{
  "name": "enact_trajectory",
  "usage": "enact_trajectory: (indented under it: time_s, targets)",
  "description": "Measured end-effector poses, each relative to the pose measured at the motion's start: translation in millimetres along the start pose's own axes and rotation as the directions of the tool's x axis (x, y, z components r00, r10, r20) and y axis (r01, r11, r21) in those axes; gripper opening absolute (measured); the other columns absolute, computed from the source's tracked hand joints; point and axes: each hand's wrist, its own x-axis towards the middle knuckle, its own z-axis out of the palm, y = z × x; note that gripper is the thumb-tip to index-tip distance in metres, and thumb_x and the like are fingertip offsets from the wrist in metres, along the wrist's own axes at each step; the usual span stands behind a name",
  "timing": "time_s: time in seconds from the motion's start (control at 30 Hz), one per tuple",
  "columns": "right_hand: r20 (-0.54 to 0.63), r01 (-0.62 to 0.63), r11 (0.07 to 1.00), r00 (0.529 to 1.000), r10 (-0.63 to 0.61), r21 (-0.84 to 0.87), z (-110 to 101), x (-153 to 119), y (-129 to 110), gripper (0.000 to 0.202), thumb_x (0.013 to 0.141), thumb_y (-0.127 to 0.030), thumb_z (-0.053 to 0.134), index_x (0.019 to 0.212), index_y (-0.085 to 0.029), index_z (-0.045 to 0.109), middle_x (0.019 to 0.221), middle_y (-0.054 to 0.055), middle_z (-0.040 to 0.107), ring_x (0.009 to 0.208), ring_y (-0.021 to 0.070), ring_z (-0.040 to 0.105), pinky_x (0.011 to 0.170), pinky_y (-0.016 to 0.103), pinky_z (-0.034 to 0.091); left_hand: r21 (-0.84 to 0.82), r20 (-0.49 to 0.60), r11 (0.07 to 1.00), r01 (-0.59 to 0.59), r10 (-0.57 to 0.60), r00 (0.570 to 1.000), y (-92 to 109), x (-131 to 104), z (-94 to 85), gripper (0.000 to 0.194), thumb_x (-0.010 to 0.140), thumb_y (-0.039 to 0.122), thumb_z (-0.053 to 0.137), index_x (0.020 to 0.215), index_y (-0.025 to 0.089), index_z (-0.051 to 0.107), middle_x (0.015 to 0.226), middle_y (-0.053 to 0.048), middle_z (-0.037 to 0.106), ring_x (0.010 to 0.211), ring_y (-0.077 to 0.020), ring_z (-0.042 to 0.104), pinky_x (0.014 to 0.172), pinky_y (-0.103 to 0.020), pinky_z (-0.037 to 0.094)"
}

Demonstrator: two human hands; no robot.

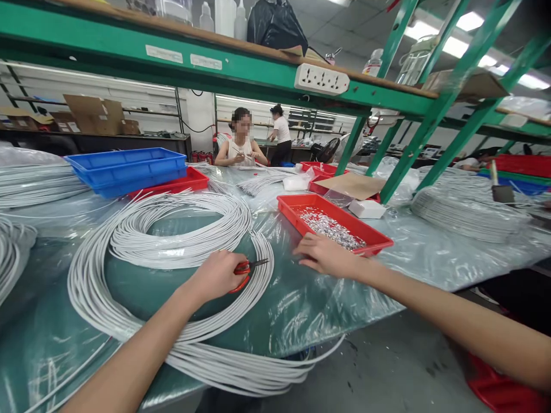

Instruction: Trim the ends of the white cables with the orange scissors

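My left hand [220, 274] is closed around the orange handles of a pair of scissors [242, 268]. Their dark blades point right, over a bundle of white cables [263, 269]. This bundle belongs to the large coils of white cable [92, 287] lying on the table under my left arm. My right hand [325, 255] is at the near side of a red tray [297, 213], fingers loosely bent and slightly apart, with nothing visible in them. Small shiny metal pieces [329, 225] fill part of the tray.
A blue bin [129, 169] sits on a red tray [183, 182] at the back left. A green shelf frame [258, 74] crosses above the table, its posts standing at the right. More cable coils [469, 209] lie right. Two people work beyond the table.
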Motion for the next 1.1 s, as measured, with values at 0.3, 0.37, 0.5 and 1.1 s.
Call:
enact_trajectory:
  time_s: [0.3, 0.37, 0.5, 1.1]
  targets:
    - [-0.005, -0.069, 0.996, 0.998, 0.069, -0.047, 32.7, 17.2, -9.3, 0.016, 0.092, -0.016, 0.053, 0.084, -0.015, 0.067, 0.085, 0.011, 0.069, 0.086, 0.0247, 0.059, 0.077, 0.034, 0.040, -0.001, -0.111, 0.996, 0.086, -0.085, 0.990, -13.2, 2.2, -11.4, 0.015, 0.072, 0.018, 0.045, 0.060, 0.021, 0.036, 0.052, 0.001, 0.040, 0.050, -0.0140, 0.029, 0.053, -0.028, 0.018]
    - [-0.013, -0.068, 0.997, 0.998, 0.067, -0.032, 31.9, 19.7, -11.2, 0.015, 0.092, -0.016, 0.053, 0.084, -0.015, 0.065, 0.086, 0.010, 0.069, 0.083, 0.0227, 0.060, 0.075, 0.033, 0.041, 0.009, -0.165, 0.995, 0.100, -0.097, 0.982, -17.9, 2.6, -13.9, 0.015, 0.073, 0.019, 0.046, 0.061, 0.021, 0.038, 0.053, 0.001, 0.041, 0.051, -0.0143, 0.031, 0.054, -0.028, 0.019]
    - [-0.122, -0.026, 0.993, 0.992, 0.041, 0.117, 25.0, 36.6, -30.5, 0.013, 0.095, -0.020, 0.051, 0.090, -0.016, 0.063, 0.087, 0.007, 0.068, 0.082, 0.0190, 0.060, 0.076, 0.029, 0.045, -0.004, -0.226, 0.993, 0.114, -0.112, 0.968, -23.1, 2.7, -16.9, 0.013, 0.074, 0.021, 0.047, 0.062, 0.021, 0.042, 0.055, 0.000, 0.046, 0.053, -0.0147, 0.036, 0.055, -0.028, 0.021]
    - [0.078, 0.253, 0.904, 0.952, -0.296, 0.345, 24.1, 113.4, -54.6, 0.032, 0.089, -0.017, 0.060, 0.120, -0.018, 0.066, 0.122, 0.012, 0.066, 0.112, 0.0258, 0.063, 0.097, 0.039, 0.048, -0.038, -0.242, 0.995, 0.093, -0.099, 0.965, -27.2, 2.4, -13.6, 0.011, 0.071, 0.015, 0.051, 0.065, 0.020, 0.058, 0.060, -0.002, 0.060, 0.056, -0.0160, 0.048, 0.054, -0.028, 0.023]
